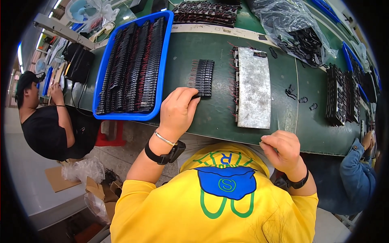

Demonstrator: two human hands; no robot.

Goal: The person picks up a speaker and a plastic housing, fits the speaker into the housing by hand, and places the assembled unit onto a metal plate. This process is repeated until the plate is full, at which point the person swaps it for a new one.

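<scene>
My left hand (178, 111) is closed, with thumb and forefinger pinched on a small black part at the near end of a row. That row of small black parts (205, 77), with thin red wires at its left side, lies on the green table. My right hand (283, 150) is curled in a pinch at the table's front edge, below a grey metal plate (254, 89). Whatever its fingertips might hold is too small to make out. Along the plate's left edge sit several black parts with red wires (235, 81), and one more black part (259, 54) rests at its top.
Left of the row, a blue tray (163, 67) is packed with wired black parts. A clear plastic bag (283, 24) of black pieces lies at the back right. Loose pieces (302, 99) and stacked black parts (336, 95) are to the right. People sit at both sides.
</scene>
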